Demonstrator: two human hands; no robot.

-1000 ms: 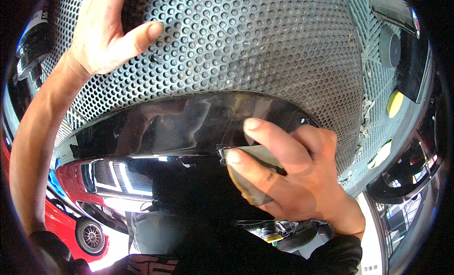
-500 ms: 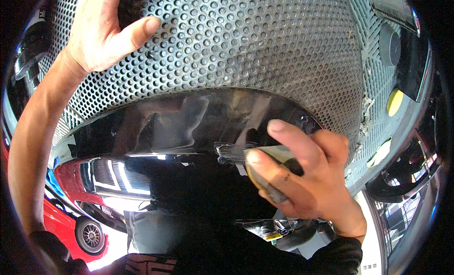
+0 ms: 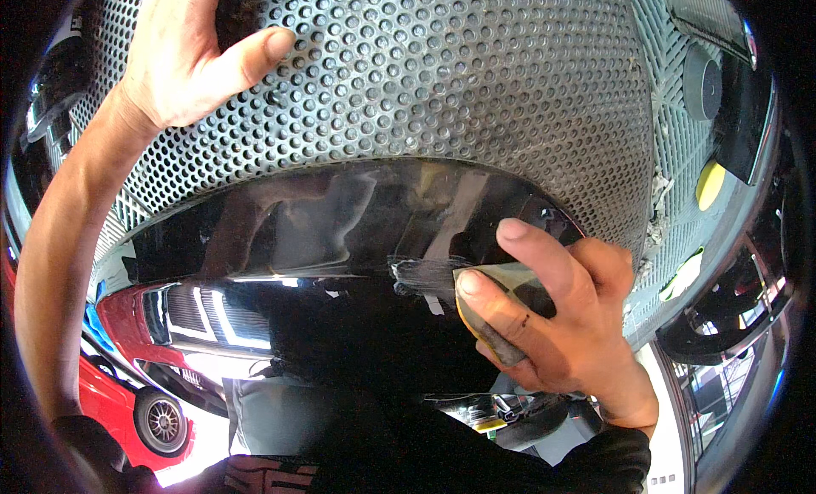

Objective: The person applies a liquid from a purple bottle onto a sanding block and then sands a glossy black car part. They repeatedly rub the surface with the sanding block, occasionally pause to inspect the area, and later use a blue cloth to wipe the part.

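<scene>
One right hand (image 3: pixel 561 324) holds a thin olive-grey, yellow-edged pad (image 3: pixel 514 277) on the glossy black curved panel (image 3: pixel 323 205), beside its whitish scuff (image 3: pixel 421 276); flat, even pressure should suit the curve. The left hand (image 3: pixel 183 78), thumb spread wide, lies over the perforated grey mat (image 3: pixel 510 86).

Between your hands, the middle of the glossy black panel (image 3: pixel 297 222) lay free to pass over, as did the dotted mat (image 3: pixel 442 78) beyond. Your left hand (image 3: pixel 183 69) and forearm (image 3: pixel 61 248) blocked the left; your right hand (image 3: pixel 565 311), gripping a flat pad (image 3: pixel 517 280), blocked the panel's right.
</scene>
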